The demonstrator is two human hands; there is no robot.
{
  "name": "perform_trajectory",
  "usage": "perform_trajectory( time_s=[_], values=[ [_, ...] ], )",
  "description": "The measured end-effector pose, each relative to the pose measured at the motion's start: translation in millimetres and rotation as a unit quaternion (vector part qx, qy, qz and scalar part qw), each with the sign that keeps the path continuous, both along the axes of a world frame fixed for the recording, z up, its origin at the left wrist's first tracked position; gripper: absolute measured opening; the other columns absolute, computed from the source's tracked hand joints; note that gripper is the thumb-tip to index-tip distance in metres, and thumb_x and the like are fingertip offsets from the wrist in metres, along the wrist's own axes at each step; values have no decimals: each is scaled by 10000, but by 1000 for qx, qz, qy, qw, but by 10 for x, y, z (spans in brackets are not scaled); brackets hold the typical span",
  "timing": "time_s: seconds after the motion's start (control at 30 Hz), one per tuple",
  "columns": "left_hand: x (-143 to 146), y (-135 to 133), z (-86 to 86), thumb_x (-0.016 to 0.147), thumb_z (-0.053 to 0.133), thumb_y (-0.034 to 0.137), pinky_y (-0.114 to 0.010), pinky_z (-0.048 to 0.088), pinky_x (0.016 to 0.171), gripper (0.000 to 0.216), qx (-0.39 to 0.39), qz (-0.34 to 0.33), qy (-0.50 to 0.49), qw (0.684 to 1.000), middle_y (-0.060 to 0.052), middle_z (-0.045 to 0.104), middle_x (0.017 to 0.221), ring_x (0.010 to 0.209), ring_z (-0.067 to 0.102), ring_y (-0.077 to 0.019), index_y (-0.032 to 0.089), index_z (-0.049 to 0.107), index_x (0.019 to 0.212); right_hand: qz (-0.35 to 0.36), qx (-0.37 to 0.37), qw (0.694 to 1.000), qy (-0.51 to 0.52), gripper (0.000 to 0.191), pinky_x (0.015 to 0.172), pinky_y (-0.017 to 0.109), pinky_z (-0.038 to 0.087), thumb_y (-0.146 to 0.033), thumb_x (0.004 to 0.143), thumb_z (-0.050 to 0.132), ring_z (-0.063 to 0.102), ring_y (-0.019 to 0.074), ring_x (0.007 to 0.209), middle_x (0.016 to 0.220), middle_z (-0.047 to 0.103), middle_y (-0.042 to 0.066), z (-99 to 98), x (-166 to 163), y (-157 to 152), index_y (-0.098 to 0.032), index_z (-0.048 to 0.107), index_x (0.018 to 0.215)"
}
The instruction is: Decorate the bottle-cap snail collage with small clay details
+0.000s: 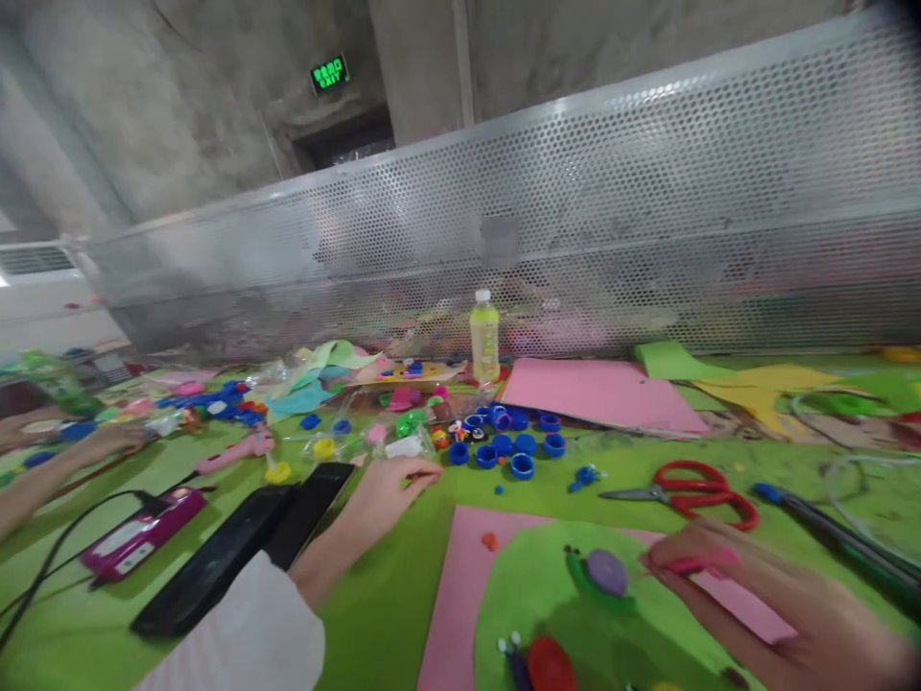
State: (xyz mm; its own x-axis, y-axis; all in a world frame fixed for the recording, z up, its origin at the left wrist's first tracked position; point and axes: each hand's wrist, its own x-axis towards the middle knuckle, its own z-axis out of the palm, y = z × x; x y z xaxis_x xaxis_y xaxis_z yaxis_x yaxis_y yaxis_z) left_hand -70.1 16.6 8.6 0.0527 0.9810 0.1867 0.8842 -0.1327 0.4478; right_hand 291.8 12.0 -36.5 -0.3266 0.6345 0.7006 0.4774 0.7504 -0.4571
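My left hand [392, 485] reaches forward over the green table, fingers curled in a pinch near small coloured pieces and a clear plastic bag [403, 444]; what it pinches is too small to name. My right hand [777, 600] lies at the lower right, blurred, fingers closed on a thin pink strip [701, 563]. It rests on a pink sheet [460, 595] that carries a green felt shape [554, 595] with a purple blob [606, 571] and a red disc [551, 664].
Blue bottle caps [514, 451] lie ahead, red scissors [691, 489] to the right, a yellow drink bottle [484, 338] behind. Two black phones [237, 547] and a magenta device [140, 537] sit left. Another person's hands [86, 451] work at far left. A perforated metal wall [576, 221] backs the table.
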Motion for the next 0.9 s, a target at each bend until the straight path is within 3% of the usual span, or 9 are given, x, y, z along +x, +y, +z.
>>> perform_trajectory(
  time_s=[0.1, 0.27, 0.37, 0.53, 0.73, 0.9],
  values=[
    [48, -3, 22, 923, 597, 237, -429, 524, 899, 158, -15, -12, 22, 1000, -64, 735, 1054, 967, 686, -212, 164, 696, 1023, -6, -51, 999, 20, 89, 675, 224, 581, -275, 900, 557, 713, 186, 790, 880, 731, 24, 116, 33, 10, -285, 633, 946],
    [27, 40, -1, 821, 573, 230, -349, 531, 825, 228, -22, -36, 51, 998, -47, 785, 961, 892, 712, -242, 253, 773, 929, -28, -200, 971, 126, 219, 653, 264, 552, -421, 949, 477, 658, 202, 809, 870, 685, 44, 167, 71, 90, -244, 592, 892],
    [-19, 74, -49, 820, 536, 260, -333, 529, 800, 272, -21, -50, 57, 997, -38, 784, 967, 892, 711, -246, 282, 773, 953, -45, -212, 963, 163, 247, 703, 283, 528, -418, 974, 431, 625, 195, 808, 805, 644, 23, 172, 93, 170, -244, 571, 870],
    [-92, 128, -121, 831, 495, 266, -360, 532, 801, 317, -19, -59, 59, 996, -50, 778, 983, 892, 710, -261, 274, 762, 1001, -92, -196, 952, 217, 224, 679, 288, 518, -420, 994, 369, 592, 176, 731, 754, 603, 0, 178, 102, 277, -253, 505, 1052],
    [-142, 179, -160, 824, 476, 278, -396, 530, 860, 331, -24, -81, 61, 994, -55, 765, 1063, 970, 702, -280, 261, 753, 1005, -113, -242, 952, 148, 278, 635, 271, 507, -417, 983, 383, 621, 191, 819, 878, 658, 46, 107, 25, 264, -221, 555, 886],
    [-206, 221, -206, 836, 491, 300, -365, 526, 841, 261, -8, -101, 65, 993, -48, 750, 1032, 940, 691, -259, 262, 728, 938, -124, -265, 956, 38, 319, 573, 256, 493, -404, 1006, 312, 605, 164, 704, 844, 635, 29, 136, -4, 270, -216, 558, 931]
  ],
)
